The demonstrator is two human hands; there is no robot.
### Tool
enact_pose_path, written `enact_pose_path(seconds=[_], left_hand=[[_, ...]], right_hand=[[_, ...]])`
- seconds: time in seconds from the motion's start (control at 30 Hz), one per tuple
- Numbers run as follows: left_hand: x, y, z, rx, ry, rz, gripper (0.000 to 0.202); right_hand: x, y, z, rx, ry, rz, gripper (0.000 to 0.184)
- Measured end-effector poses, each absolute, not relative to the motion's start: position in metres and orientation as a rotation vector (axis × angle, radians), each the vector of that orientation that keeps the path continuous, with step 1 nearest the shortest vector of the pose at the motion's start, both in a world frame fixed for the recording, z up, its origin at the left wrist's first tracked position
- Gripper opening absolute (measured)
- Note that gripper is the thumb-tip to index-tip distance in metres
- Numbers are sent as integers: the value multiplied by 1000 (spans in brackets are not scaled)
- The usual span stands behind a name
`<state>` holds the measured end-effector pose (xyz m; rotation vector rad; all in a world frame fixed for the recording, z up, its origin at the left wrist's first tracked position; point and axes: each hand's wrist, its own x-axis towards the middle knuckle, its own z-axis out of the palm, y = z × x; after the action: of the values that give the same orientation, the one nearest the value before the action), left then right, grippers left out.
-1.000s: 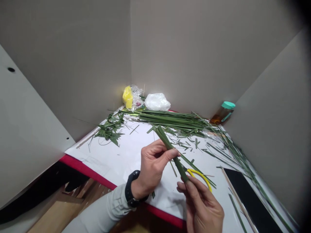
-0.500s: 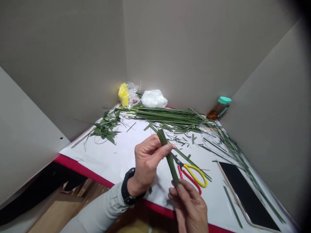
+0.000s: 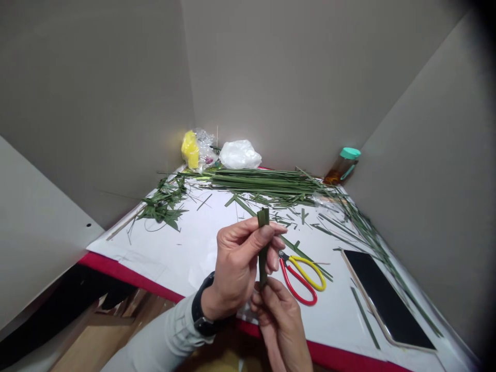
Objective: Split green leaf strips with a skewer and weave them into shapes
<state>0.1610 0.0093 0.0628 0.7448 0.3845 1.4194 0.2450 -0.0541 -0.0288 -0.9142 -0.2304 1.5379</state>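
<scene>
My left hand pinches the upper part of a folded green leaf strip between thumb and fingers. The strip stands nearly upright, its top end poking above the thumb. Lower down, my right hand grips the strip's bottom end with thumb and fingertips. Just right of the hands, scissors with one red and one yellow handle lie on the white-covered table. Their blades are mostly hidden behind the left fingers. A long leaf strip lies beyond the scissors.
Long green leaves are piled along the back, with cut scraps before them. Woven leaf pieces lie at left. A white plastic bag, a yellow item in clear plastic, a teal-capped bottle and a phone surround the work area.
My right hand has moved left and closer to my left hand. The leaf strip has turned from slanted to nearly upright. The camera view has shifted slightly.
</scene>
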Motion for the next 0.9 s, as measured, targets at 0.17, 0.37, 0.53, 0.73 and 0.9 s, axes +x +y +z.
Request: enact_pose_path(seconds=[0.17, 0.37, 0.53, 0.73, 0.9], left_hand=[[156, 8, 67, 740, 405, 1353, 16], [138, 11, 75, 1050, 461, 1413, 11], [115, 26, 86, 1595, 607, 1541, 13], [109, 36, 99, 2273, 645, 1772, 15], [109, 40, 95, 2434, 627, 1799, 16]], right_hand=[[237, -54, -32, -901, -363, 1579, 40], [296, -44, -34, -1319, -1252, 1117, 30], [377, -16, -43, -1568, -1999, 47, 36], [386, -7, -53, -1593, -2294, -409, 33], [374, -14, -44, -1599, -2355, -242, 28]])
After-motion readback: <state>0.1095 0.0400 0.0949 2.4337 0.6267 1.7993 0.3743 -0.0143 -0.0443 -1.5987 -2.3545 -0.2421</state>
